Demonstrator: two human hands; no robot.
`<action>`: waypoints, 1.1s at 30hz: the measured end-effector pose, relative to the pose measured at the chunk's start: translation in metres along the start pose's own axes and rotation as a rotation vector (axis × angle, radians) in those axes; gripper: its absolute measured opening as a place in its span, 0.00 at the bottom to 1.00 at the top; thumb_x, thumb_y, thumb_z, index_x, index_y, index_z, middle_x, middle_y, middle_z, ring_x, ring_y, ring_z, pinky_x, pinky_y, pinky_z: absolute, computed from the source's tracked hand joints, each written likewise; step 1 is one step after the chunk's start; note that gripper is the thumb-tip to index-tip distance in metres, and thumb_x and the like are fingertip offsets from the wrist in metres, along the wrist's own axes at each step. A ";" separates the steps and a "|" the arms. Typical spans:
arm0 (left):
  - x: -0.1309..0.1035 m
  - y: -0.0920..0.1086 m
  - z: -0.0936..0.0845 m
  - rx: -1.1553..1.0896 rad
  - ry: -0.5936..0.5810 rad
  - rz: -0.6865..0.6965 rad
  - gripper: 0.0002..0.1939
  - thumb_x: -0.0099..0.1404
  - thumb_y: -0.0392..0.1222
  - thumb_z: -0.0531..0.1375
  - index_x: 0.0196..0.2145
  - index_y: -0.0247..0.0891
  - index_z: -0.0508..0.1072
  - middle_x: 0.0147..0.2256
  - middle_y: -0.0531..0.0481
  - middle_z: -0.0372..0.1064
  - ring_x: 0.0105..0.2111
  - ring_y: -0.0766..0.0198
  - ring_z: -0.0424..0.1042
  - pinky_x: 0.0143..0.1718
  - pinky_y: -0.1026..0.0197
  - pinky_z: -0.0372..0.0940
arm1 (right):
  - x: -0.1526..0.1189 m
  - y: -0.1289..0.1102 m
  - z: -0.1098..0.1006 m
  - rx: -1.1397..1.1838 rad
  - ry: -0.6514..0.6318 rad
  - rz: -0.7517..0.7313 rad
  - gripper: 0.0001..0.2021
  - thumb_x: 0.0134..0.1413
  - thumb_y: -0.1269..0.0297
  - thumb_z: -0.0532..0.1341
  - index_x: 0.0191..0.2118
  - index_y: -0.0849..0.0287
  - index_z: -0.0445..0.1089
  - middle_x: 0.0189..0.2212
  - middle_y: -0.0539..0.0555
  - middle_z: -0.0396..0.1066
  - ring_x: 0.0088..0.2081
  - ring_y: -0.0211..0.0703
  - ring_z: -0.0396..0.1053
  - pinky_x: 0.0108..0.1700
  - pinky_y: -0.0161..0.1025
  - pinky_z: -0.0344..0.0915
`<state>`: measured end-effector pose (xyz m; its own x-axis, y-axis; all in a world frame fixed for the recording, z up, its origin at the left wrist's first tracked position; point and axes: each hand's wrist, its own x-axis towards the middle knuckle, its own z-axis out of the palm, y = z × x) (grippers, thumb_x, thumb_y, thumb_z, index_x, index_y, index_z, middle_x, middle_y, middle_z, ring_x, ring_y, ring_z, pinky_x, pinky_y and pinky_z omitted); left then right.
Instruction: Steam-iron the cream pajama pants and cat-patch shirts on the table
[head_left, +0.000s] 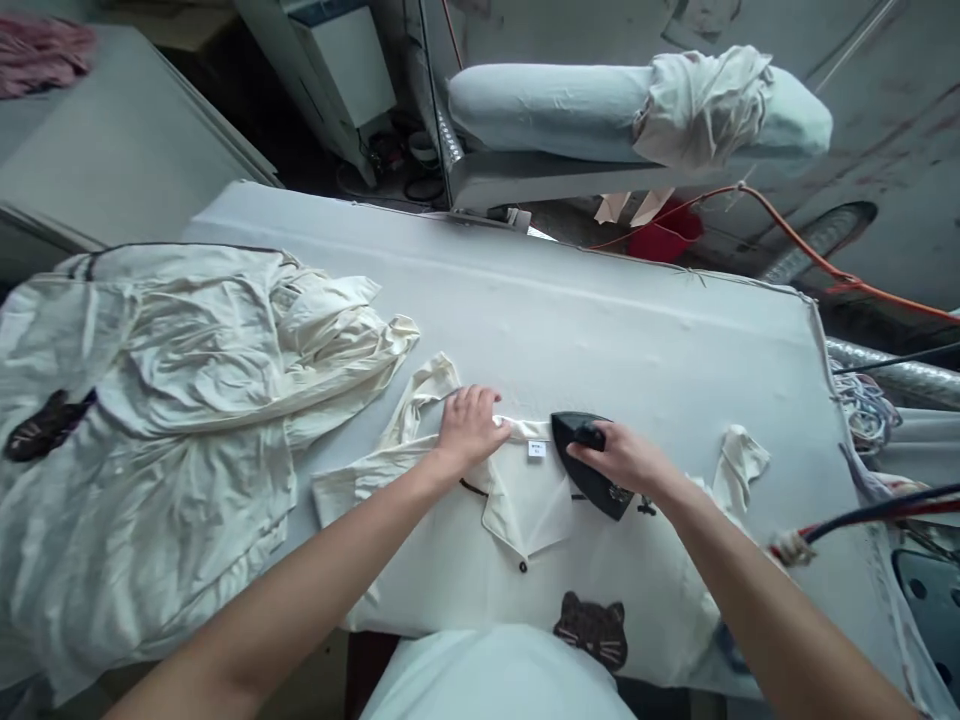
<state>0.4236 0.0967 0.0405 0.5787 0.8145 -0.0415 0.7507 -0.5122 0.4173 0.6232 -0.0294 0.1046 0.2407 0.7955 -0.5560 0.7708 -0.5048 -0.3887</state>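
A cream shirt (450, 560) with a dark cat patch (592, 630) lies spread on the padded ironing table (600, 330). Its collar faces away from me, with a small white label (537, 449) inside the neck. My left hand (472, 425) is closed on the left part of the collar, fingers curled over the cloth. Wrapped round the handle of a black iron (592, 470) is my right hand (619, 455). The iron rests on the right side of the collar, its pointed end toward the far left. What lies under its soleplate is hidden.
Crumpled cream garments (187, 370) are heaped at the left. Beyond the far edge stands a padded sleeve board (555, 105) with a wrinkled cloth (705, 105) on it. An orange hose (795, 235) and dark cables (885, 508) come in from the right. A red bucket (667, 238) sits below.
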 end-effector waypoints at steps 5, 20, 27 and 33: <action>-0.002 -0.027 -0.004 0.066 -0.158 0.007 0.07 0.63 0.39 0.59 0.36 0.40 0.78 0.38 0.43 0.76 0.47 0.49 0.71 0.47 0.52 0.62 | 0.022 -0.057 0.021 -0.307 -0.046 -0.222 0.16 0.54 0.44 0.63 0.35 0.53 0.73 0.32 0.54 0.76 0.35 0.48 0.73 0.33 0.38 0.58; 0.073 -0.049 -0.017 -0.242 -0.593 0.857 0.09 0.40 0.31 0.67 0.15 0.43 0.73 0.59 0.53 0.70 0.66 0.47 0.57 0.68 0.54 0.43 | -0.061 -0.099 0.088 0.140 -0.100 0.122 0.16 0.57 0.46 0.61 0.33 0.55 0.68 0.29 0.52 0.74 0.32 0.45 0.70 0.30 0.36 0.53; 0.033 -0.065 -0.016 -0.236 -0.291 0.429 0.11 0.67 0.47 0.58 0.33 0.41 0.76 0.47 0.44 0.74 0.52 0.55 0.68 0.57 0.57 0.58 | -0.028 -0.112 0.095 0.395 0.091 0.053 0.20 0.59 0.42 0.57 0.33 0.56 0.68 0.27 0.51 0.72 0.30 0.43 0.69 0.31 0.36 0.58; -0.061 -0.153 -0.039 -0.032 -0.222 0.084 0.17 0.61 0.58 0.63 0.27 0.41 0.71 0.30 0.45 0.71 0.36 0.53 0.72 0.40 0.57 0.61 | 0.019 -0.124 0.072 0.395 0.177 0.085 0.22 0.58 0.42 0.57 0.36 0.58 0.71 0.29 0.54 0.75 0.31 0.45 0.72 0.31 0.37 0.61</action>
<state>0.2607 0.1361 0.0141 0.6970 0.6877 -0.2032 0.6889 -0.5635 0.4560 0.4899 0.0242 0.0889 0.4171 0.7734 -0.4774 0.4675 -0.6330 -0.6170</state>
